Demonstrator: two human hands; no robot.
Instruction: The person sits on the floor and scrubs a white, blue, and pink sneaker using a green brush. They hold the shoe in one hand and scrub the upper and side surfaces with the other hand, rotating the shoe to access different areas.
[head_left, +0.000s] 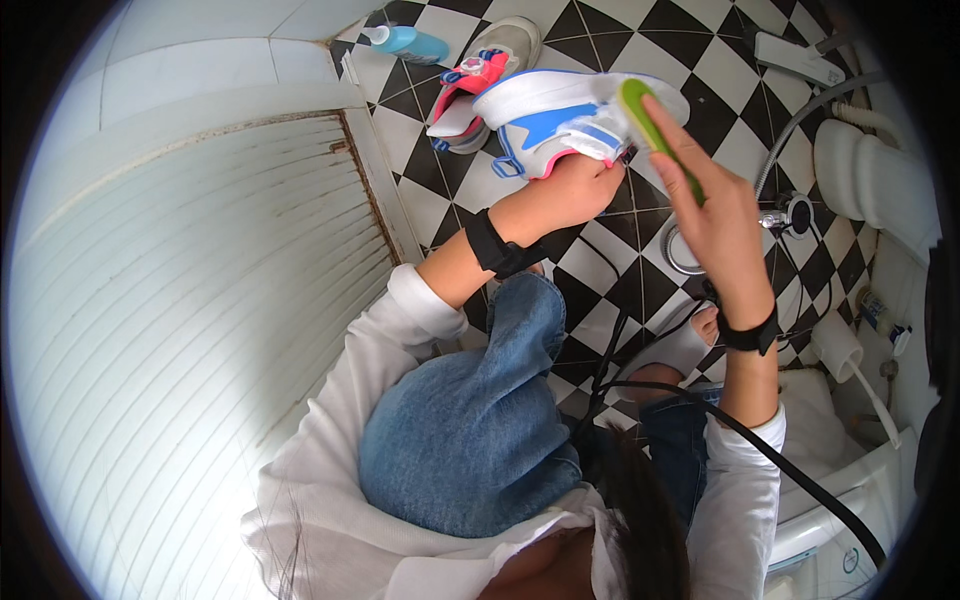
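My left hand (589, 187) is partly inside the opening of a white and blue sneaker (551, 124) with pink lining, holding it up on its side. White foam covers part of the sneaker's upper near the toe. In my right hand (712, 202) is a green-backed scrub brush (652, 127), its bristle side against the foamy part of the shoe. Another sneaker (514, 41), greyish with pink and blue parts, stands on the checkered floor just behind. The bristles themselves are blurred.
A blue bottle (412, 45) lies on the floor at the upper left. On the right are a shower head (679, 247) with a metal hose (776, 139), a white toilet brush holder (836, 345) and a white basin-like fixture (874, 176). Black cables (750, 439) run near my right arm.
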